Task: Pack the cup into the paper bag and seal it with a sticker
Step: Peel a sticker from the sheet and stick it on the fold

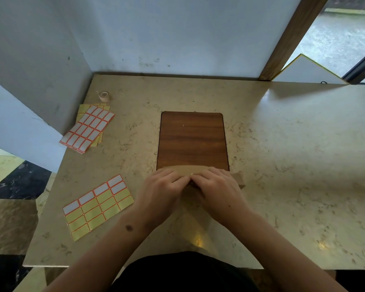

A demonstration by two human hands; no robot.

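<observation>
At a beige marbled stone table (282, 165), a dark wood-grain rectangular board (192, 140) lies ahead of 2 hands working a brown paper bag (198, 168). The bag's folded top edge runs left to right under the fingertips, its body towards the person. The left hand (162, 192) and right hand (217, 190) meet at the fold, fingers curled and pressed onto it. The cup is not visible, presumably inside. The partly used yellow sticker sheet with red borders (98, 206) lies nearer the left hand; a stack of red-bordered sticker sheets (86, 128) sits farther off. No writing is legible.
</observation>
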